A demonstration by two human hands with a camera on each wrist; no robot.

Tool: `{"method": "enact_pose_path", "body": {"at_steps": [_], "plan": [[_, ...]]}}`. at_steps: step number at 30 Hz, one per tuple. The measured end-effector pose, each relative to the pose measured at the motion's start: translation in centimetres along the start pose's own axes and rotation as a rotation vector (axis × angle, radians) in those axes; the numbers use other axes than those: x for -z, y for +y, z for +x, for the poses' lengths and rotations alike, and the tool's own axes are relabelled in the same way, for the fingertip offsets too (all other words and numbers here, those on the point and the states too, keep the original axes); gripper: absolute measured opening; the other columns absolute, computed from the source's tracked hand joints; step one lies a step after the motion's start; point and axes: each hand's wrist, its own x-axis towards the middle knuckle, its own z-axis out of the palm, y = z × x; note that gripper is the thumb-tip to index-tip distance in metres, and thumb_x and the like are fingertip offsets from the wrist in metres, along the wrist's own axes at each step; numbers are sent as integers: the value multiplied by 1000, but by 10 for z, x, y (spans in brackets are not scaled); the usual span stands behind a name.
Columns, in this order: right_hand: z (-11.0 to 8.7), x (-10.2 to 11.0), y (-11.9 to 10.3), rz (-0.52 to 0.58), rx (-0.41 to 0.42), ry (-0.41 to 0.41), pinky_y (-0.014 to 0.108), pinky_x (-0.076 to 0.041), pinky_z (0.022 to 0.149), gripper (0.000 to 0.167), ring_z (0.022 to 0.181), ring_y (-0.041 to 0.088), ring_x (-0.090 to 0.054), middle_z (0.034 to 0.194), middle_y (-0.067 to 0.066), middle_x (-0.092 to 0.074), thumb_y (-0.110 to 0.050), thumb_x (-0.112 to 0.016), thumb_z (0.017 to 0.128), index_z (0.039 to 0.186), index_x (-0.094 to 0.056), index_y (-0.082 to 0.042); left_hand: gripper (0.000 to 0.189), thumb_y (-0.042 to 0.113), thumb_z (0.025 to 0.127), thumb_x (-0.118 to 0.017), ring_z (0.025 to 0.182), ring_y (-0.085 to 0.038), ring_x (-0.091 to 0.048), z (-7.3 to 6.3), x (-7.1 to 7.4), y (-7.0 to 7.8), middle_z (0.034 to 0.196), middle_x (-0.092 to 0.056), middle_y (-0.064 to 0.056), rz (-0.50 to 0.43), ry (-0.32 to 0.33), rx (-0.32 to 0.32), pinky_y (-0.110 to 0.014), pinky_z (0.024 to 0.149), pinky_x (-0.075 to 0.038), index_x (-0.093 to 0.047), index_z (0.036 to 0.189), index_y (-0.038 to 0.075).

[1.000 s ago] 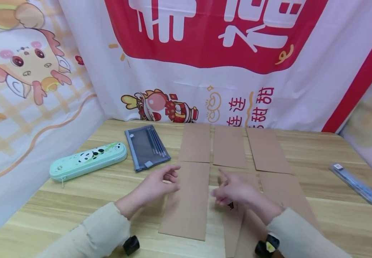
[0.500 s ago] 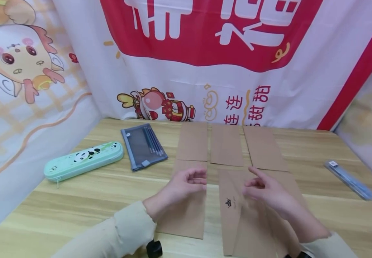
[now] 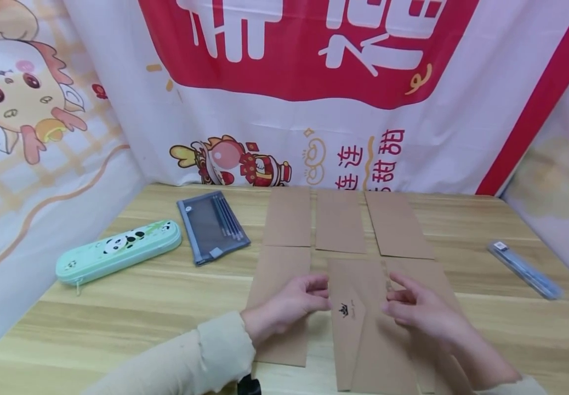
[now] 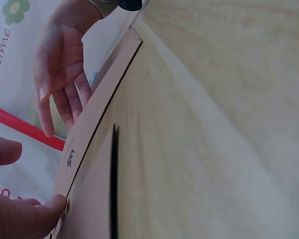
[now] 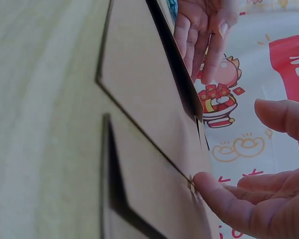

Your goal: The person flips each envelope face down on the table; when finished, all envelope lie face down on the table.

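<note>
A kraft paper envelope [image 3: 383, 351] with a pointed flap and a black crown print lies in the middle of the front row. My left hand [image 3: 294, 307] is at its left edge, over another envelope [image 3: 284, 269], with fingers loosely bent. My right hand [image 3: 425, 312] is at its right edge, above the front right envelope [image 3: 427, 271], which the forearm partly hides. In the left wrist view, fingertips of my left hand [image 4: 20, 214] touch a paper edge. The right wrist view has a fingertip of my right hand [image 5: 259, 204] at the seam between envelopes.
Behind lies a row of three brown envelopes [image 3: 339, 222]. Left are a mint panda pencil case [image 3: 119, 249] and a dark mesh pouch [image 3: 212, 225] with several pencils. A slim transparent blue case [image 3: 526, 269] lies right. A printed curtain [image 3: 260, 109] hangs behind the table.
My left hand has moved right, from the left envelope to the middle one's left edge. My right hand has shifted right, off the middle envelope's print to its right edge.
</note>
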Motion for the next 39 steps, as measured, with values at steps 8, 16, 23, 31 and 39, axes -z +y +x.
{"method": "enact_pose_path", "body": {"at_steps": [8,16,23,31,39], "plan": [[-1,-1,2,-13,-24,31,33,-53,83,78,107,26,-55,128,33,-44,-14,-64,85,143,-17,7,62,-6,79,-58,126,-38,-42,1,-6,0,138,-38,-29,-30,-3,-1,-42,104,-36,-32,135,-14],[3,1,2,16,-26,34,32,-53,81,73,99,18,-56,120,26,-48,-11,-63,86,141,-20,8,55,-6,80,-55,122,-38,-45,3,-9,-4,130,-46,-29,-101,71,-33,-40,103,-38,-37,131,-16],[7,-5,-2,57,-21,40,33,-53,84,70,101,20,-55,124,29,-46,-9,-64,85,140,-24,8,54,-8,79,-57,117,-33,-49,4,-6,-4,125,-51,-25,-54,139,-71,-35,98,-45,-41,130,-12],[24,-29,-14,118,6,10,36,-51,87,67,102,23,-56,126,32,-43,-5,-64,83,138,-28,9,53,-10,76,-55,110,-29,-52,-5,8,-1,120,-54,-25,-33,293,-150,-28,91,-49,-44,127,-13],[37,-57,-26,190,8,-21,37,-50,89,64,103,26,-55,127,31,-42,-2,-63,82,136,-31,9,49,-13,76,-54,107,-26,-54,-16,24,7,119,-55,-25,-60,406,-210,-24,87,-50,-49,125,-11]]}}
